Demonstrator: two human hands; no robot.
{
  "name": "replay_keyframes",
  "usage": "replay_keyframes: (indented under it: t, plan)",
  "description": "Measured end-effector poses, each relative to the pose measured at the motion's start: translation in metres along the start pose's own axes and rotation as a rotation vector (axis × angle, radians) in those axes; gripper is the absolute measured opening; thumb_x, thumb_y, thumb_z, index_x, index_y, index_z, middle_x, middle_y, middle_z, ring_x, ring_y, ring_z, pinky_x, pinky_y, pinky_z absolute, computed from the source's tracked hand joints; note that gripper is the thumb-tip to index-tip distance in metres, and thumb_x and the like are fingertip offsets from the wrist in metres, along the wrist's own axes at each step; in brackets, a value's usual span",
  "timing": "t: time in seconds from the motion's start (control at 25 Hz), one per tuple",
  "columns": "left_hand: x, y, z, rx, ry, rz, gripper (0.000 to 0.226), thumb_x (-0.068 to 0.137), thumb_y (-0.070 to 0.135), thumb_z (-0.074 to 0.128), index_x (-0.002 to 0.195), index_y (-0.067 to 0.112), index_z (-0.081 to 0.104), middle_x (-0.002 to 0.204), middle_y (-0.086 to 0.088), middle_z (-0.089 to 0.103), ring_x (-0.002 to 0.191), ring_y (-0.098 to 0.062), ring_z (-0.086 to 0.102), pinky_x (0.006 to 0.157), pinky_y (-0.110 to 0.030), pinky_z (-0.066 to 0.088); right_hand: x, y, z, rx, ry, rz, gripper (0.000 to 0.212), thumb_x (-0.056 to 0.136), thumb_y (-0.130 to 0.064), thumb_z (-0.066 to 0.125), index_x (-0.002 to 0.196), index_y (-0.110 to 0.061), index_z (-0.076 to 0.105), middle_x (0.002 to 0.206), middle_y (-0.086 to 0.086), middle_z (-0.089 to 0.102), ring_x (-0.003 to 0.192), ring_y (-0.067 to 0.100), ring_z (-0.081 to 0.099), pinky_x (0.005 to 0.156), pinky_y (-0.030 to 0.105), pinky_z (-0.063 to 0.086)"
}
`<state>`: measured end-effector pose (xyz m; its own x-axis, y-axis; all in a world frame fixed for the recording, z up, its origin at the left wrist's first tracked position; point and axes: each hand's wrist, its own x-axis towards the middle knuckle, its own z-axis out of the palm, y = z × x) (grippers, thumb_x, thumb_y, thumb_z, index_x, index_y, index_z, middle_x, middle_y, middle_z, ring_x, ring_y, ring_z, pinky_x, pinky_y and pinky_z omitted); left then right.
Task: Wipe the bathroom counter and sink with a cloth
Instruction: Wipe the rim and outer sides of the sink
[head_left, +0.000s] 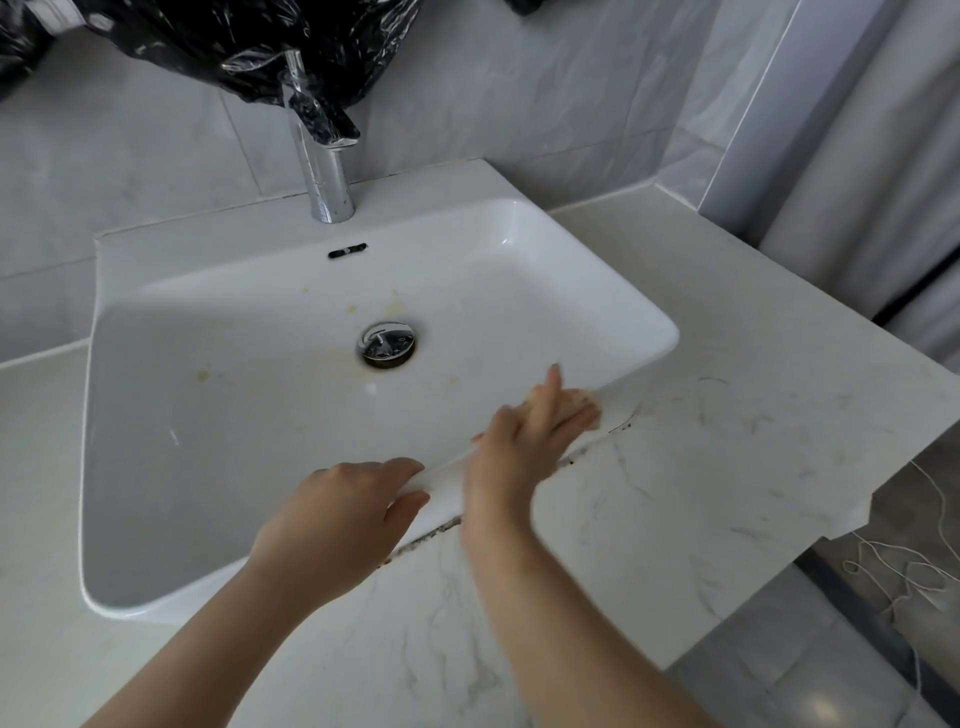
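Note:
A white rectangular sink (519, 249) sits on a pale marble-look counter (727, 364). Yellowish stains dot the basin around the chrome drain (387, 343). My left hand (337, 514) grips the sink's front rim, fingers over the top and thumb on the outer side. My right hand (519, 441), blurred by motion, presses with straight fingers on the rim's front right part. A small pale peach cloth (581, 410) shows under its fingertips; most of it is hidden by the hand.
A chrome faucet (324, 171) stands behind the basin, with a black plastic bag (260, 41) hanging over its top. Dark grime (431, 532) lines the seam between sink and counter. The counter ends at the right above a grey floor with loose white string (909, 566).

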<state>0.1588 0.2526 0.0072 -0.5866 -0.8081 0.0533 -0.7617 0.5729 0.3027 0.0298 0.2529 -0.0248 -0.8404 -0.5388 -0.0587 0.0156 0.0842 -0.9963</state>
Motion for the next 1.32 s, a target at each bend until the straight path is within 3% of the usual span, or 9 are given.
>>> replay_keyframes:
  t: [0.12,0.2,0.36,0.52,0.68,0.8,0.92,1.04,1.32]
  plan:
    - [-0.004,-0.004,-0.001,0.053,-0.047,0.014,0.030,0.096,0.042,0.034,0.123,0.038,0.047,0.101,0.010,0.065,0.093,-0.013,0.058,0.073,-0.024,0.041,0.008,-0.004,0.004,0.026,0.083,-0.029,0.059,0.090,-0.005,0.037,0.146,-0.019,0.028,0.151,0.010,0.016,0.135,0.026,0.026,0.107,0.045,0.031]
    - [-0.012,-0.010,-0.007,0.112,-0.059,0.003,0.032,0.096,0.045,0.030,0.127,0.043,0.038,0.103,0.013,0.063,0.095,-0.011,0.058,0.072,-0.024,0.040,0.050,-0.003,-0.009,0.265,0.237,-0.042,0.045,0.092,-0.015,0.033,0.137,-0.014,0.034,0.107,-0.004,0.042,0.091,0.025,0.049,0.078,0.040,0.048]
    - [-0.023,-0.021,-0.011,0.118,-0.055,0.020,0.036,0.094,0.052,0.022,0.126,0.047,0.037,0.096,0.013,0.064,0.090,-0.012,0.061,0.068,-0.024,0.039,0.030,-0.006,-0.003,0.479,0.292,0.119,0.027,0.095,-0.036,0.029,0.090,-0.013,0.041,0.071,-0.009,0.039,0.059,0.009,0.040,0.068,0.031,0.041]
    - [-0.021,-0.019,-0.009,0.110,0.067,0.046,0.047,0.088,0.056,0.019,0.114,0.040,0.054,0.077,0.012,0.067,0.069,-0.016,0.064,0.057,-0.026,0.041,-0.045,-0.004,0.025,0.449,0.114,0.241,0.028,0.086,-0.050,0.029,0.096,-0.024,0.030,0.097,-0.004,0.038,0.086,0.014,0.041,0.087,0.037,0.044]
    - [-0.037,-0.025,-0.020,0.153,0.043,0.000,0.029,0.093,0.049,0.033,0.110,0.038,0.054,0.075,0.015,0.066,0.064,-0.013,0.063,0.053,-0.027,0.044,0.035,-0.004,-0.001,0.440,0.337,0.136,0.027,0.100,-0.021,0.025,0.074,-0.018,0.029,0.065,-0.004,0.036,0.053,0.002,0.038,0.068,0.020,0.036]
    - [-0.043,-0.034,-0.016,0.250,0.061,0.025,0.033,0.085,0.047,0.036,0.080,0.028,0.062,0.045,0.012,0.051,0.032,-0.012,0.048,0.034,-0.017,0.027,0.013,0.016,0.001,0.439,0.205,0.176,0.017,0.096,-0.035,0.028,0.094,-0.027,0.043,0.092,-0.002,0.050,0.077,0.004,0.045,0.084,0.022,0.033]
    - [-0.043,-0.031,-0.014,0.288,0.068,0.040,0.032,0.081,0.044,0.037,0.073,0.024,0.061,0.042,0.009,0.048,0.030,-0.015,0.046,0.036,-0.015,0.017,-0.048,0.041,0.030,0.493,0.019,0.380,0.060,0.080,-0.058,0.038,0.137,-0.047,0.021,0.142,-0.013,0.030,0.114,0.009,0.044,0.107,0.033,0.031]
    - [-0.048,-0.031,-0.015,0.298,0.101,0.019,0.032,0.081,0.042,0.038,0.073,0.022,0.061,0.044,0.010,0.051,0.032,-0.015,0.047,0.038,-0.013,0.012,-0.008,0.051,0.024,0.494,0.080,0.394,0.101,0.057,-0.077,0.032,0.148,-0.033,0.019,0.152,-0.012,0.025,0.133,0.010,0.035,0.116,0.038,0.022]
    - [-0.053,-0.033,-0.012,0.285,0.116,-0.028,0.034,0.082,0.041,0.038,0.064,0.018,0.055,0.043,0.007,0.045,0.034,-0.017,0.044,0.042,-0.013,0.005,-0.058,0.057,0.036,0.547,-0.080,0.478,0.100,0.054,-0.084,0.033,0.142,-0.035,0.027,0.150,-0.006,0.031,0.137,0.016,0.033,0.117,0.046,0.020]
